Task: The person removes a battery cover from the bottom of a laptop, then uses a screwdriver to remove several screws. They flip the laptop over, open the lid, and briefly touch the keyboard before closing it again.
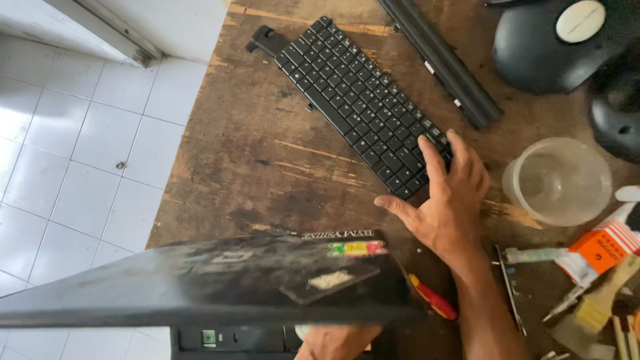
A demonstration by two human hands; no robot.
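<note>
A black laptop keyboard lies diagonally on the worn wooden table. My right hand rests on its near end with the fingers spread, gripping nothing. A large black laptop panel with stickers is raised and tilted across the lower left, slightly blurred. Only part of my left hand shows beneath its lower edge, where it holds the panel up. A red and yellow screwdriver lies on the table by my right wrist.
A long black bar lies beyond the keyboard. Dark rounded objects sit at the far right, with a clear plastic cup below them. An orange and white tube and a brush lie at the right. White floor tiles are left of the table edge.
</note>
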